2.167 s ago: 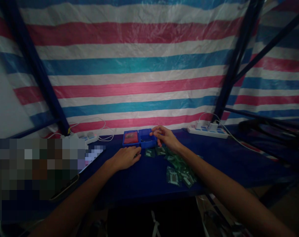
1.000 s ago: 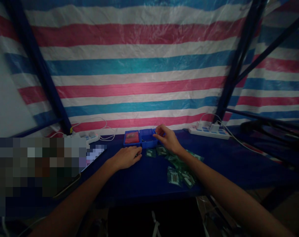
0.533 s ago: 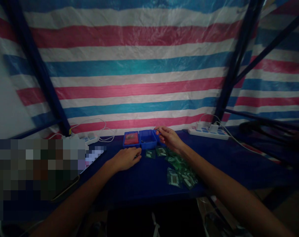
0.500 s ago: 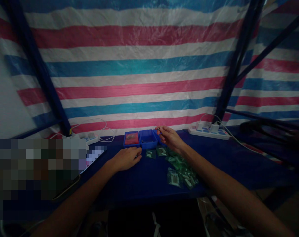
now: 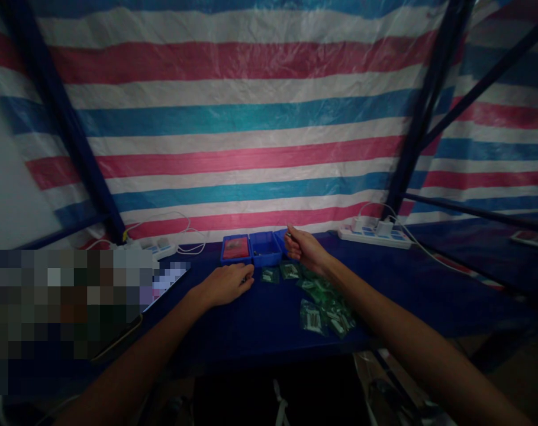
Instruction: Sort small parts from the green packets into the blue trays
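Note:
My left hand (image 5: pixel 228 283) rests on the blue tabletop (image 5: pixel 251 331), its fingers curled around something small and dark that I cannot make out. Above the right-hand bin, my right hand (image 5: pixel 308 248) is closed, thumb against fingers, on a small thing too tiny to name. Three blue bins stand in a row: the left bin (image 5: pixel 223 255) holds red packets (image 5: pixel 236 247), the middle bin (image 5: pixel 266 258) has a few small dark pieces inside, and the right bin (image 5: pixel 281 238) is partly hidden by my right hand. Small clear bags (image 5: pixel 313 318) with metal-looking pieces lie below my right hand.
White power strips with cables stand at the back, one power strip (image 5: pixel 375 235) on the right and another power strip (image 5: pixel 162 248) on the left. A blurred-out area with a lit screen (image 5: pixel 168 283) covers the left side. Blue metal posts (image 5: pixel 417 124) frame a striped sheet (image 5: pixel 251 118).
My right hand has turned slightly, its fingers curling in more over the right bin. The left hand keeps its place and pose; the view has shifted a little.

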`<action>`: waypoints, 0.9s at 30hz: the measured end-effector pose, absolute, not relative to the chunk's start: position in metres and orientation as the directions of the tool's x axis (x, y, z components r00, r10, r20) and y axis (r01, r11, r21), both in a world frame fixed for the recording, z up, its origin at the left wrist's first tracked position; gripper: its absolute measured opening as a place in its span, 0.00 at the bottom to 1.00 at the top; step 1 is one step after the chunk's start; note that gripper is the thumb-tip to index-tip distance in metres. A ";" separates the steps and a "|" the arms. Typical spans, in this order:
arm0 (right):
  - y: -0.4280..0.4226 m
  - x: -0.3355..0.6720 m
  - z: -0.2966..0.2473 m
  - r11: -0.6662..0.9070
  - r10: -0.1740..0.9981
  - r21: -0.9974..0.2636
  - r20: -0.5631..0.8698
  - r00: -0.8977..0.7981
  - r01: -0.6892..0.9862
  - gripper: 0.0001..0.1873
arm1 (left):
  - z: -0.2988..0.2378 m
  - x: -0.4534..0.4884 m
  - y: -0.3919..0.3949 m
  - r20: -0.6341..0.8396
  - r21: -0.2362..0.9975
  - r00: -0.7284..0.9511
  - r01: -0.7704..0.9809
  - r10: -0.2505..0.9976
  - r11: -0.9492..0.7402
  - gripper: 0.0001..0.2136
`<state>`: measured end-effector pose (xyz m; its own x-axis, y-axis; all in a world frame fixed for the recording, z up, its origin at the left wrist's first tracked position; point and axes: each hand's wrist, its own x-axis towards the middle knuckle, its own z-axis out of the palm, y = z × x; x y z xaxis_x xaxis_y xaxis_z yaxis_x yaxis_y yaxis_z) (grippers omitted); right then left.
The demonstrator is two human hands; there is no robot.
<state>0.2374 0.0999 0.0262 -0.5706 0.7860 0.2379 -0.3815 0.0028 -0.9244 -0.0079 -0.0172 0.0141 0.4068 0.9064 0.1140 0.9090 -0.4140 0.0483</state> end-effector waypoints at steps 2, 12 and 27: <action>0.100 0.237 0.026 0.010 0.796 -0.925 0.237 -0.557 -0.379 0.24 | 0.013 -0.008 -0.017 0.118 0.045 0.406 0.909 0.906 -0.413 0.10; 0.108 0.237 0.019 0.281 0.854 -0.916 0.375 -0.361 -0.288 0.19 | 0.010 -0.010 -0.015 0.127 0.038 0.408 0.909 0.904 -0.415 0.09; 0.097 0.235 0.018 0.837 0.546 -0.489 0.726 -0.418 0.245 0.06 | 0.014 -0.007 -0.018 0.110 0.058 0.398 0.912 0.911 -0.405 0.09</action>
